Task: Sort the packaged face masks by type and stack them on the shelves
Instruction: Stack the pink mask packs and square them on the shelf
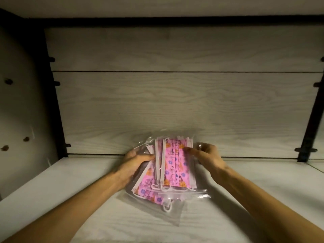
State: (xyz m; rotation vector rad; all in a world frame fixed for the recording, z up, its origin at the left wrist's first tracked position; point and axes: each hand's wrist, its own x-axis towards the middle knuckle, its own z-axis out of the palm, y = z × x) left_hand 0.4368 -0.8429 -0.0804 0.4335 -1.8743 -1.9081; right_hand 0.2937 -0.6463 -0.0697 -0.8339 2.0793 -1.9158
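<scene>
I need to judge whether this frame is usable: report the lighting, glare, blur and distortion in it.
Head view: dim, warm light, the shelf brighter near the camera; glare glints on the clear plastic of the mask packets, mostly along their lower right edge; both the left hand and right hand look slightly soft; wide-angle bending bows the dark frame posts at the sides.

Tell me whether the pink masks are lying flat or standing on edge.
Mostly flat. The pink floral masks in clear plastic bags rest on the pale wood-grain shelf, fanned unevenly, left hand and right hand gripping their sides.
</scene>
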